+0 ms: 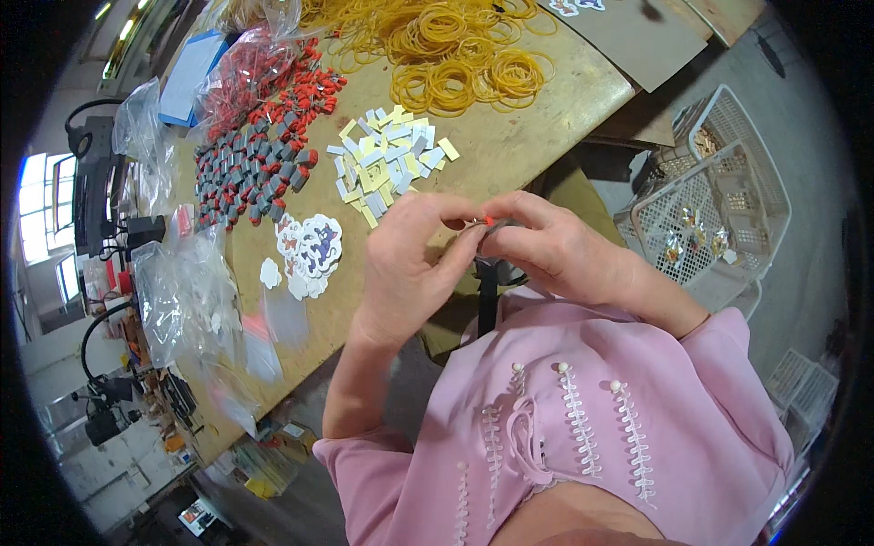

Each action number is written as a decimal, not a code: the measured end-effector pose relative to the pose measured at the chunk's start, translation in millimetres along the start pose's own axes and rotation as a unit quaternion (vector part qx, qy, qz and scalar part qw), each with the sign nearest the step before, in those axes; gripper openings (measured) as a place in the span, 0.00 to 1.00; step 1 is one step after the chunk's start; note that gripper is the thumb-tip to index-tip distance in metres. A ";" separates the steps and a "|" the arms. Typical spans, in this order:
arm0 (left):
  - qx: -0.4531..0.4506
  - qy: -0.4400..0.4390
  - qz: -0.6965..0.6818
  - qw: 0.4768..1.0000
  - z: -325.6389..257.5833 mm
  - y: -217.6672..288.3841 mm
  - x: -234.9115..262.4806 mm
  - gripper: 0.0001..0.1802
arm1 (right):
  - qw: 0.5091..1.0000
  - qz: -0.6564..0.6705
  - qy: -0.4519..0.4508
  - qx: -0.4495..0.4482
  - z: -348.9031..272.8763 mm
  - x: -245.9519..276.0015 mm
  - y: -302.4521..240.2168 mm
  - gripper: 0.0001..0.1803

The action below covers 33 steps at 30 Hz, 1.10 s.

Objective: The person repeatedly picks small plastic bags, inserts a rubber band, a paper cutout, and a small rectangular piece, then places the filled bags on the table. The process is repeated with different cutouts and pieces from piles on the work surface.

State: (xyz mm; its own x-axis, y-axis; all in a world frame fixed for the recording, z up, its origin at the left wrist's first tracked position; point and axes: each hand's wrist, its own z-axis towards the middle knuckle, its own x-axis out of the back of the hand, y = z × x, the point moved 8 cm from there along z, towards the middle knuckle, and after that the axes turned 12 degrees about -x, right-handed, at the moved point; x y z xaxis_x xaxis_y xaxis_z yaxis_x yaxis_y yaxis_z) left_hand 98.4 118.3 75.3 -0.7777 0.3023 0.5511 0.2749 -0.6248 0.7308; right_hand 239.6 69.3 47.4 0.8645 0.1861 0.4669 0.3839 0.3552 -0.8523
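Note:
My left hand [406, 257] and my right hand [563, 247] meet in front of my chest, close to the table's edge. Thumbs and fingertips of both pinch a small part with a bright red end [489, 220]; something grey shows beside it at my right fingertips. Its exact kind is too small to make out. Beyond my left hand lies a loose pile of white and yellow small pieces [387, 159]. Left of that spread many grey blocks with red ends [246, 173], and behind them small red parts with metal pins [314, 96]. Printed white cutouts [311, 250] lie nearer to me.
Coils of yellow rubber tubing [455, 64] cover the far table. Clear plastic bags [187, 300] lie along the left side. A blue tray [189, 80] sits at the far left. On the right, a white plastic basket [760, 173] holds small wrapped items.

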 end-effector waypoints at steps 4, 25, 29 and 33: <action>-0.065 -0.082 0.024 0.994 10.8 2.8 -0.7 0.07 | 1.000 0.012 -0.017 -0.015 -1.4 -3.4 6.6 0.11; -0.052 -0.139 0.159 0.976 140.3 -90.4 -69.1 0.08 | 0.999 -0.013 -0.020 -0.039 -39.2 3.3 37.8 0.16; -0.074 -0.092 0.105 0.987 138.6 -89.1 -65.2 0.05 | 0.999 -0.015 -0.018 -0.040 -41.1 2.8 43.0 0.17; 0.074 -0.018 -0.101 0.992 130.2 -115.1 -57.4 0.04 | 0.999 -0.017 -0.018 -0.036 -41.5 3.3 43.2 0.17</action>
State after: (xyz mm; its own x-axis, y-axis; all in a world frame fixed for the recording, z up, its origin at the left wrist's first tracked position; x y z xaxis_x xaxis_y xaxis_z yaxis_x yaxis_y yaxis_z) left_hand 185.0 266.6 12.0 -0.8056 0.4370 0.4000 0.1978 -0.4381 0.8769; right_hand 272.5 47.3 2.4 0.8388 0.2080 0.5032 0.4363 0.2961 -0.8497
